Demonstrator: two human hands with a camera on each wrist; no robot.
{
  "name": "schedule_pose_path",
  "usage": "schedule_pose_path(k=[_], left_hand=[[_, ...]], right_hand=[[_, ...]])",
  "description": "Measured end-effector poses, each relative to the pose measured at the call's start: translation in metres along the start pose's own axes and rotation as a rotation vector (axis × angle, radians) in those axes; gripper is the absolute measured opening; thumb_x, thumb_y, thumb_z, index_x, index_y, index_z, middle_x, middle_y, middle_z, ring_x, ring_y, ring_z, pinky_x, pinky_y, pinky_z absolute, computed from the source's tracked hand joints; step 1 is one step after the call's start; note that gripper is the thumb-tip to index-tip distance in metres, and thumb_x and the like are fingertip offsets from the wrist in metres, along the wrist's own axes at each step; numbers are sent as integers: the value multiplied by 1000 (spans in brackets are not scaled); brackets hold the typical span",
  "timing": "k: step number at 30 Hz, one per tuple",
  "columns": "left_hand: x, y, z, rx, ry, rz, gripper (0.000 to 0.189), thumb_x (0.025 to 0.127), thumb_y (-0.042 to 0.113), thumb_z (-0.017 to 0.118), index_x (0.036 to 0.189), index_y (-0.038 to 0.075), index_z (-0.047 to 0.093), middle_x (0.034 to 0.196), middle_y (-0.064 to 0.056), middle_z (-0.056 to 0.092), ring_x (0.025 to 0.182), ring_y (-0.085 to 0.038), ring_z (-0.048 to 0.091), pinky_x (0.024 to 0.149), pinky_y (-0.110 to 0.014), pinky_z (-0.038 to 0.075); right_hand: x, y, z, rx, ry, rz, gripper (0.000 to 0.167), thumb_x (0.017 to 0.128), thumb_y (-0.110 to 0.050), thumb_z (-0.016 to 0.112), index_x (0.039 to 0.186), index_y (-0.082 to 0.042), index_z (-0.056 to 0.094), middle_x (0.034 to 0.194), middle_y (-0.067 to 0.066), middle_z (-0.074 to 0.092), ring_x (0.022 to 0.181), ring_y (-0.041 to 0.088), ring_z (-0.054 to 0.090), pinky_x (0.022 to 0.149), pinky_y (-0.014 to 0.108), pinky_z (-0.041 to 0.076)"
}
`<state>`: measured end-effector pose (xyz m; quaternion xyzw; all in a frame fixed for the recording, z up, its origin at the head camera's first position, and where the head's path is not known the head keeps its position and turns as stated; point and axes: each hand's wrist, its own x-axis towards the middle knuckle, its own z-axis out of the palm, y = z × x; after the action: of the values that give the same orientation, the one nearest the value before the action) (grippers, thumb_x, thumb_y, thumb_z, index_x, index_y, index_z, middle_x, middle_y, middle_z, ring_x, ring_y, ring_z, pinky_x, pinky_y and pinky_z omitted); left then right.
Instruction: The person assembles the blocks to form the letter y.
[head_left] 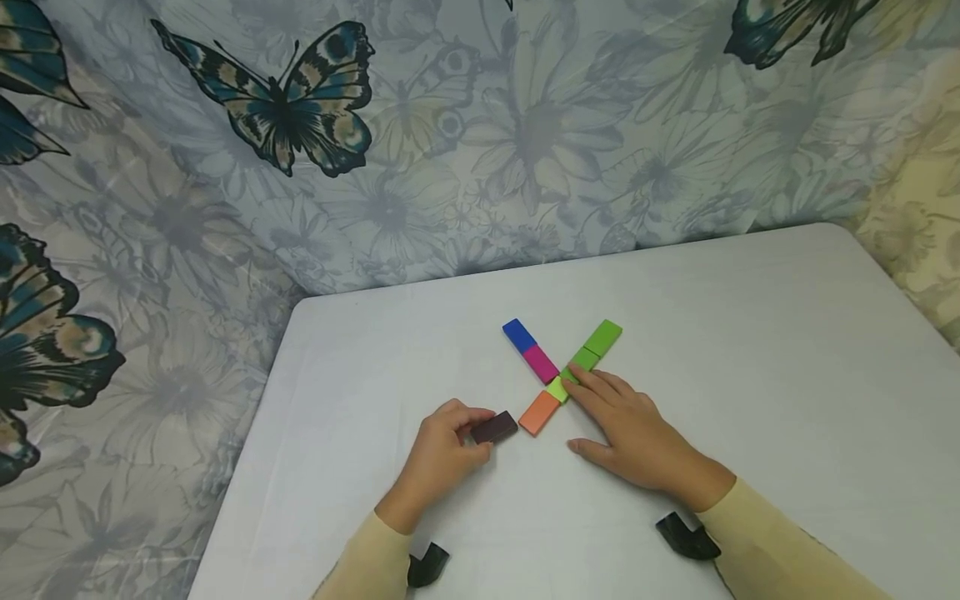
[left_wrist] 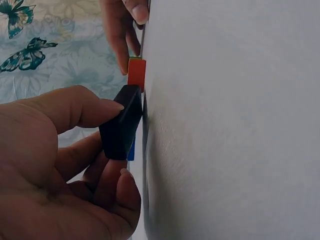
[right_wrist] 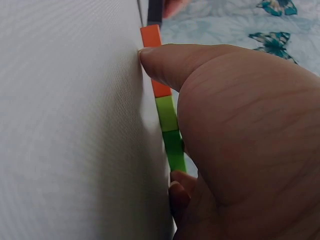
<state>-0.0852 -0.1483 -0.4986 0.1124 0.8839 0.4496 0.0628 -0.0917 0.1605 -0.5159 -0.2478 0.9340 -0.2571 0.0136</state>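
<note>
My left hand (head_left: pixel 444 454) pinches a dark brown rectangular block (head_left: pixel 495 427) between thumb and fingers; in the left wrist view this block (left_wrist: pixel 120 122) is tilted close over the table. Just right of its end lies an orange block (head_left: pixel 538 413). From there a line runs up and right through a lime block (head_left: pixel 557 389) to green blocks (head_left: pixel 602 338). A magenta block (head_left: pixel 540 364) and a blue block (head_left: pixel 519 335) branch up and left from the middle. My right hand (head_left: pixel 637 433) lies with fingers extended, fingertips on the green part of the line, thumb spread toward the front.
All the blocks lie on a white-covered table (head_left: pixel 750 358). Behind it and to the left hangs cloth with flowers and butterflies (head_left: pixel 296 108). A black strap end (head_left: pixel 688 536) sticks out at the right wrist, and another strap end (head_left: pixel 428 566) at the left.
</note>
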Motion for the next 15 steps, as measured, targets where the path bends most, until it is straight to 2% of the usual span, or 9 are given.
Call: schedule_pose_path(k=[8, 15], left_hand=[[-6, 6, 3, 68, -56, 29, 39, 82, -5, 84, 120, 4, 80, 96, -1, 64, 88, -16, 62, 76, -27, 53], [-6, 9, 5, 69, -97, 39, 41, 82, 0, 90, 120, 4, 79, 101, 2, 67, 94, -14, 67, 86, -33, 58]], right_hand=[[1, 2, 0, 1, -2, -1, 84, 99, -38, 82, 168, -10, 43, 175, 8, 32, 155, 39, 31, 106, 69, 40], [1, 1, 0, 6, -7, 6, 83, 99, -38, 82, 167, -10, 44, 175, 8, 32, 155, 39, 31, 106, 69, 40]])
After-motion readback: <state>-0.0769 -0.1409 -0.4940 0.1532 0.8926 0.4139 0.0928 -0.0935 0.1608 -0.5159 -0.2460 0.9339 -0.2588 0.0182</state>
